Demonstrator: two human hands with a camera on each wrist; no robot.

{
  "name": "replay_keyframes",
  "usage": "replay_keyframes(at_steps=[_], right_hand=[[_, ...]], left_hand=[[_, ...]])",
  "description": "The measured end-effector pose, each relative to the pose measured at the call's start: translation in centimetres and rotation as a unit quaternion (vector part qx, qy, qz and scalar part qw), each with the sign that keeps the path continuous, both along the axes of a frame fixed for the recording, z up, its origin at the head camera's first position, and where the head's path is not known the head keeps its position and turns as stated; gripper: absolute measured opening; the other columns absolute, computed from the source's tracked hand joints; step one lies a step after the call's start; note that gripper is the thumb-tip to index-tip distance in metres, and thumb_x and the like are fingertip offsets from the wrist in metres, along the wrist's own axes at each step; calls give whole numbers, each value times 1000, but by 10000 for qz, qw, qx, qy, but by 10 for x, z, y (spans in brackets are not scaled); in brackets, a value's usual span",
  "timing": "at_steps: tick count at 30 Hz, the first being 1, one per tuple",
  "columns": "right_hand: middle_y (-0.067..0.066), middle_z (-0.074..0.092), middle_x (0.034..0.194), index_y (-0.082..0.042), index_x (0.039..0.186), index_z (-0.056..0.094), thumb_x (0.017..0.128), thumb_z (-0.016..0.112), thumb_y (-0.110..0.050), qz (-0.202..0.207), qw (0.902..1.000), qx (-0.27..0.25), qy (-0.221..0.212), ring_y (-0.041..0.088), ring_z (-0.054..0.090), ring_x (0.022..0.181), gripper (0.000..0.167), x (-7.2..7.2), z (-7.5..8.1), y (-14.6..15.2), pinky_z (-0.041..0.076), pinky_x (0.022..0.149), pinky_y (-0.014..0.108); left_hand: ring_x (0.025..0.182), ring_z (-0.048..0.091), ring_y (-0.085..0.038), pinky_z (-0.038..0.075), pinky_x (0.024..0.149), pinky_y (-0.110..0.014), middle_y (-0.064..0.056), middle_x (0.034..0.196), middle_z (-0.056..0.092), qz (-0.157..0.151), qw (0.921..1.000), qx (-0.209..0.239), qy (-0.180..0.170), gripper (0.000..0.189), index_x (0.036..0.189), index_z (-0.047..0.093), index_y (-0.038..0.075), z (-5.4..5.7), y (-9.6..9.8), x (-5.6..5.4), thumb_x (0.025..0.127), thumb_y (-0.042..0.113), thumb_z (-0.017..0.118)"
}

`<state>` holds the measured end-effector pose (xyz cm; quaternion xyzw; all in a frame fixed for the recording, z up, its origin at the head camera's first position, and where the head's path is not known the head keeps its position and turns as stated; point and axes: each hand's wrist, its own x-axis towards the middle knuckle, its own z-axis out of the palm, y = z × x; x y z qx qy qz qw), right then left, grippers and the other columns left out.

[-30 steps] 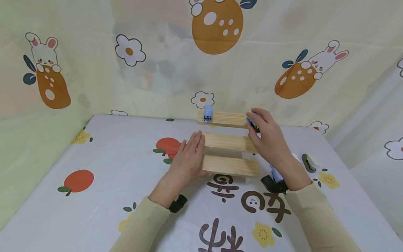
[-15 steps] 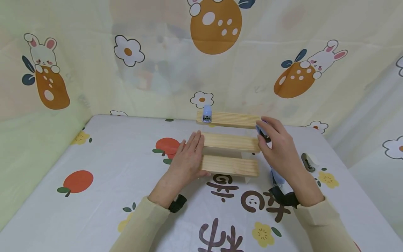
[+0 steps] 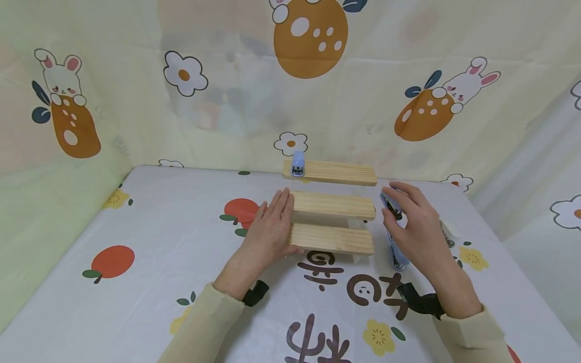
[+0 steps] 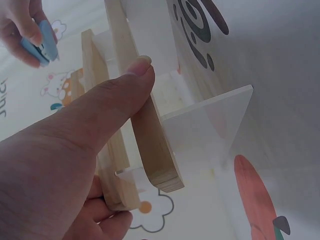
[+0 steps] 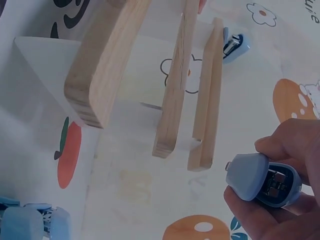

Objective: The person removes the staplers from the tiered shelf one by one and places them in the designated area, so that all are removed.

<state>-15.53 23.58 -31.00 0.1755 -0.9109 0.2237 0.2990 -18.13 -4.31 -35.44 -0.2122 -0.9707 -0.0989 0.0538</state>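
Observation:
A three-tier wooden step rack [image 3: 333, 239] with pale, see-through side supports stands on the table. My left hand [image 3: 270, 227] grips its left end; in the left wrist view the thumb lies over the front plank [image 4: 150, 132] and the fingers curl at the plank behind. To the right of the rack, my right hand [image 3: 419, 234] pinches a small blue stapler [image 5: 247, 177] between thumb and fingers, off the planks. Another blue stapler [image 3: 297, 164] stands at the left of the rear top plank [image 3: 340, 173].
Below my right hand, blue staplers [image 3: 397, 256] lie on the table beside the rack. A grey and white stapler [image 3: 448, 234] is farther right, partly covered by the hand. A patterned cloth backdrop [image 3: 227, 126] rises behind the table.
My right hand has drawn the blue stapler off the right part of the top plank, moving right and toward me. The left hand stays on the rack.

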Motion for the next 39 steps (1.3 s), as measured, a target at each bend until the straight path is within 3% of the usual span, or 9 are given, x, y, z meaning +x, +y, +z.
replay_keyframes(at_steps=[8,19,28,34,36,39], right_hand=[[18,58,132,3,124,65,82,70,8,-119,9998,-39,-136,34,58,116,43,11,-3,13,24,87,-8],[20,60,128,3,122,65,82,71,7,-146,9997,-8,-193,35,61,107,41,19,-9,34,25,86,-10],[20,56,133,1,126,63,83,74,-1,-556,9965,95,-616,40,56,116,45,28,-14,54,17,89,-9],[21,52,138,0,130,60,83,75,-4,-621,9937,102,-928,42,51,120,50,32,-14,66,15,88,-9],[22,50,140,0,132,58,83,74,-5,-657,9919,155,-1075,43,50,120,52,33,-15,70,34,99,0],[23,48,140,1,133,57,83,74,-6,-753,9886,249,-1282,44,50,118,54,34,-16,77,39,91,0]], left_hand=[[154,17,-29,24,123,-50,-15,166,18,-22,10000,-5,-9,125,157,17,0,0,1,0,67,52,87],[154,19,-29,25,123,-51,-15,165,19,-20,10000,8,53,124,156,19,0,0,0,1,67,52,87],[154,20,-29,25,122,-51,-15,165,20,-53,9999,-10,118,124,156,20,-1,-1,0,1,67,52,87],[153,21,-30,26,122,-51,-16,165,21,-62,9998,11,176,124,156,20,-1,-1,0,2,67,52,88],[153,21,-30,26,122,-51,-16,165,21,-64,9998,24,188,124,156,20,-1,-1,0,2,67,52,88],[153,20,-30,26,122,-51,-16,165,20,-71,9998,20,167,124,156,19,-1,-1,-1,2,67,51,87]])
